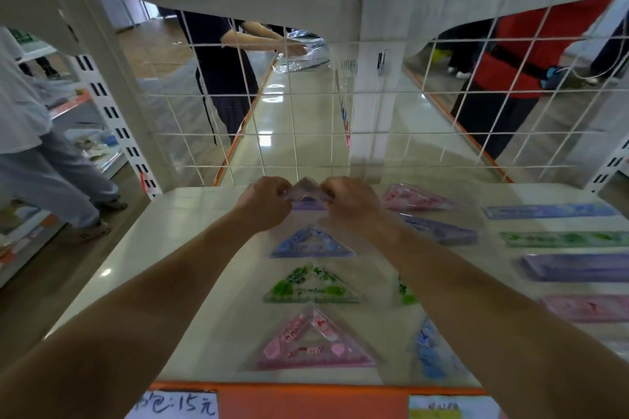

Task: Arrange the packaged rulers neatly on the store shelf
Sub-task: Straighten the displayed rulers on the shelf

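Reaching to the back of the shelf (190, 248), the left hand (267, 202) pinches one corner of the purple packet (308, 188) and the right hand (352, 201) pinches the other; its long edge runs straight across between them, equally near both, just behind the blue triangle (311, 243).

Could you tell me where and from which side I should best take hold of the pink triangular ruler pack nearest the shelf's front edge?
Probably by its long base edge, coming from the front: the pink triangular ruler pack lies flat on the shelf, base toward you, apex pointing back.
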### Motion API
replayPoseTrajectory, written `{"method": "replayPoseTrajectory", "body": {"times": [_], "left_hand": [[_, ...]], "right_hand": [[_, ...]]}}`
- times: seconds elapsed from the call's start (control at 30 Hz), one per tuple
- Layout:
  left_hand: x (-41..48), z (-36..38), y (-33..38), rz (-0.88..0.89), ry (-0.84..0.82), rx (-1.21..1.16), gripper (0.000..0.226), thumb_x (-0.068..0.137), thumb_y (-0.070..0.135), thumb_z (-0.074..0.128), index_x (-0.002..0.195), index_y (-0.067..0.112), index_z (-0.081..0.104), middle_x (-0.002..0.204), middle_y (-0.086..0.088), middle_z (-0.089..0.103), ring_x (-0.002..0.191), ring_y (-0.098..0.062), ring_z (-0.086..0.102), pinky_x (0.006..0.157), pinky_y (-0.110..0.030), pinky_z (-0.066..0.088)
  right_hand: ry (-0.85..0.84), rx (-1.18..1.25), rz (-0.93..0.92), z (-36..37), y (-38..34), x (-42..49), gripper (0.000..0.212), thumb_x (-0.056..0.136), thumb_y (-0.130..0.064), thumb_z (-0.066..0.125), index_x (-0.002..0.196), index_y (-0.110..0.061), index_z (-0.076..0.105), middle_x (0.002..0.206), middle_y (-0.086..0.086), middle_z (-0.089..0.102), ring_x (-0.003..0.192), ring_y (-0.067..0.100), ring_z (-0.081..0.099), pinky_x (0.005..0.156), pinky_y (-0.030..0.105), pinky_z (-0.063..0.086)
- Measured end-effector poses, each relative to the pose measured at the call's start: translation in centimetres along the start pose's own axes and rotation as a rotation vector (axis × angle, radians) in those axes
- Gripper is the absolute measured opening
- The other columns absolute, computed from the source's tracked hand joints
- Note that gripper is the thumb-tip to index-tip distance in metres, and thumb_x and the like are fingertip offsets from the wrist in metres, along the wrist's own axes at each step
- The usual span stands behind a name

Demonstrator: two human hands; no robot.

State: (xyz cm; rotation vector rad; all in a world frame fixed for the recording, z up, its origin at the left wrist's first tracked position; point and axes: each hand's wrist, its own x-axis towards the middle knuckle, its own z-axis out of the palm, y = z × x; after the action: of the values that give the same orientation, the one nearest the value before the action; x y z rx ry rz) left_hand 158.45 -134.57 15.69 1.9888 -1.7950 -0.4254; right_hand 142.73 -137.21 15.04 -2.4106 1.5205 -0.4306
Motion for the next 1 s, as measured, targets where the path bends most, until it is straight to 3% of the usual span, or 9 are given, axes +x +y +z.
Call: {"method": "replayPoseTrajectory", "body": {"times": [0.2,0.33,0.4,0.5,0.67,0.8,0.9,1.0], "left_hand": [[0.4,-0.9,-0.5,-0.004,-0.043,-0.032,0.023,0.083,0.012,0.062,0.104,0.014,0.073,0.097,-0.012,0.07,0.09,-0.028,0.062,0.076,-0.033,0.048],[-0.1,-0.5,0.5,0.044,-0.016,-0.038,0.024,0.088,0.015,0.053,0.105,0.015,0.07,0.09,-0.009,0.066,0.08,-0.026,0.058,0.064,-0.029,0.041],[-0.3,-0.1,0.9,0.053,0.013,0.009,0.025,0.09,0.014,0.048,0.106,0.015,0.068,0.092,-0.009,0.064,0.086,-0.028,0.059,0.064,-0.027,0.036],[-0.3,0.3,0.8,0.033,0.019,0.014,0.029,0.09,0.014,0.046,0.112,0.015,0.065,0.102,-0.01,0.066,0.094,-0.03,0.06,0.069,-0.029,0.041],[-0.7,1.3,1.4,-0.008,-0.026,-0.156,0.031,0.086,0.009,0.043,0.115,0.013,0.054,0.107,-0.012,0.06,0.097,-0.03,0.055,0.08,-0.037,0.044],[-1.0,2.4,1.9,-0.082,-0.008,-0.292,0.04,0.077,0.021,0.04,0.116,0.02,0.051,0.108,-0.011,0.057,0.1,-0.031,0.054,0.087,-0.046,0.048],[-1.0,2.7,1.6,-0.096,0.09,-0.216,0.033,0.089,0.013,0.042,0.12,0.018,0.054,0.109,-0.008,0.058,0.1,-0.028,0.054,0.083,-0.035,0.046],[-1.1,2.6,0.9,-0.011,0.134,-0.13,0.022,0.091,0.017,0.046,0.107,0.016,0.061,0.102,-0.007,0.06,0.091,-0.027,0.057,0.076,-0.034,0.046]], "right_hand": [[0.039,0.101,-0.055,-0.9,-0.2,0.8,0.019,0.088,-0.023,0.052,0.098,-0.013,0.064,0.091,0.007,0.064,0.082,0.024,0.06,0.067,0.037,0.052],[0.096,0.124,-0.094,-0.6,-0.8,0.8,0.026,0.096,-0.03,0.049,0.102,-0.01,0.066,0.093,0.007,0.062,0.085,0.024,0.057,0.065,0.032,0.043],[0.097,0.113,-0.091,-0.6,-1.0,0.9,0.024,0.097,-0.027,0.05,0.107,-0.01,0.064,0.099,0.009,0.062,0.09,0.024,0.058,0.068,0.029,0.039],[0.061,0.081,-0.051,-0.8,-0.7,1.2,0.025,0.095,-0.023,0.053,0.113,-0.01,0.063,0.108,0.01,0.064,0.098,0.026,0.059,0.073,0.03,0.043],[-0.005,0.064,0.017,-0.5,-0.5,-0.6,0.011,0.089,-0.022,0.056,0.083,-0.013,0.058,0.072,0.0,0.054,0.07,0.023,0.054,0.052,0.028,0.032],[0.054,0.091,0.007,-0.6,-0.7,-1.1,0.015,0.09,-0.021,0.053,0.094,-0.01,0.063,0.082,0.007,0.061,0.08,0.028,0.058,0.061,0.029,0.032],[0.114,0.123,-0.016,0.1,-0.2,-1.0,0.013,0.092,-0.016,0.048,0.085,-0.012,0.058,0.079,0.003,0.056,0.074,0.025,0.054,0.056,0.03,0.029],[0.138,0.147,-0.05,0.4,-0.1,-1.6,0.014,0.094,-0.019,0.047,0.086,-0.011,0.056,0.081,0.004,0.054,0.072,0.023,0.052,0.059,0.031,0.032]]}}
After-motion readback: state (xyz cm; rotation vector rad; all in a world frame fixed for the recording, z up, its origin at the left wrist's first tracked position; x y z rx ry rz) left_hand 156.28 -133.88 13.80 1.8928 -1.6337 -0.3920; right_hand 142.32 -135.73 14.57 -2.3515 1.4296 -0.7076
